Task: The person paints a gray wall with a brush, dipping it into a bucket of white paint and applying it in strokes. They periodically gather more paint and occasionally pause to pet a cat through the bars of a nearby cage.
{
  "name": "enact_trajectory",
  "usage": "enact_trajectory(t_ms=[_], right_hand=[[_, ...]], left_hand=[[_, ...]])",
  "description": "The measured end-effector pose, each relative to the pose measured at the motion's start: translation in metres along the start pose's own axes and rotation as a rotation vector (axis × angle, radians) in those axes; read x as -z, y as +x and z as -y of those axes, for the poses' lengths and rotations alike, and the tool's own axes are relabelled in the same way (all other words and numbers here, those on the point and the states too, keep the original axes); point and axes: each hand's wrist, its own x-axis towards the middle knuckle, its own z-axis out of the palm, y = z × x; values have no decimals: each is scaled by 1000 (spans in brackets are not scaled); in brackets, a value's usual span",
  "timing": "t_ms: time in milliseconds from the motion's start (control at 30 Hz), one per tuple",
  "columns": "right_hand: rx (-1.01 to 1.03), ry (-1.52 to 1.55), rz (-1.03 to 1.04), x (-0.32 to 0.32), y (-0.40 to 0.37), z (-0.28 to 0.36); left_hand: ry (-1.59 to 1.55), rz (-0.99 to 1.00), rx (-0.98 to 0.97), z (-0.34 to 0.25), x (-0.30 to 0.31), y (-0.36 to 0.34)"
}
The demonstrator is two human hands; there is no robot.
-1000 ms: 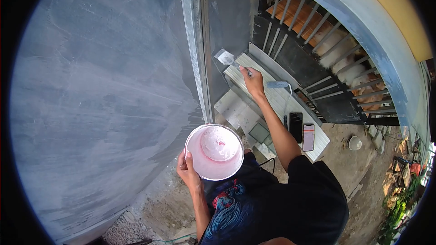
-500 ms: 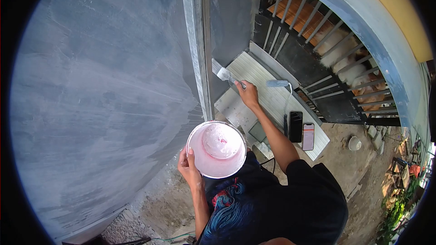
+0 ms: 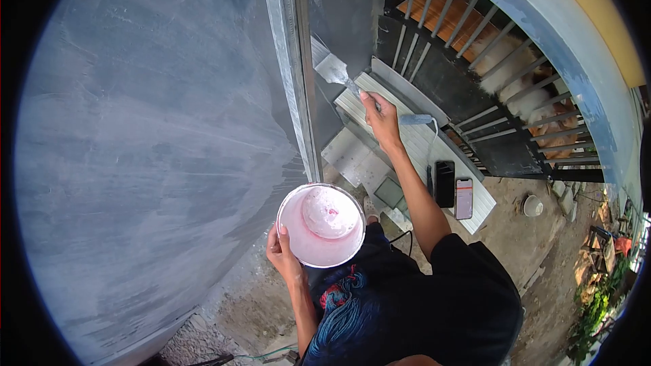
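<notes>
My left hand (image 3: 285,255) grips the rim of a round bucket (image 3: 296,232) at its left side, thumb over the edge. White and pinkish material coats the bucket's inside and bottom. Up and to the right, my right hand (image 3: 381,116) is closed round the handle of a paint brush (image 3: 332,68) with white, wet-looking bristles. The bristles point up and left, beside the metal door frame (image 3: 293,47); whether they touch the surface there, I cannot tell.
A ribbed panel (image 3: 422,137) holds a paint roller (image 3: 416,120), a black phone (image 3: 445,184) and a lit phone (image 3: 464,199). The grey wall (image 3: 149,156) fills the left. Behind a barred gate (image 3: 498,146) lies a furry animal. A small tub (image 3: 532,206) stands on the ground.
My right hand has moved up and slightly right, and the brush has risen, its bristles now seen broader. The bucket in my left hand has barely shifted.
</notes>
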Motion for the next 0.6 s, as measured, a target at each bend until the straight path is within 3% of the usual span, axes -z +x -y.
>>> enact_trajectory(t_ms=[67,133,167,300,400,533,600], right_hand=[[-11,-40,17,1,7,-35],[326,-382,-66,-5,11,-77],[103,-502,-12,-2,9,-86],[38,-776,-62,10,6,-133],[10,-735,-46,10,5,-119],[24,-577,-53,-18,-9,-23],[204,-413,-97,-22,-15,10]], left_hand=[[-2,-12,4,2,0,1],[-6,-11,3,-1,-1,0],[-5,-3,3,-3,0,-1],[21,-22,-17,1,5,1],[-3,-42,-20,-2,4,0],[30,-42,-15,3,10,3],[37,-34,-22,4,9,4]])
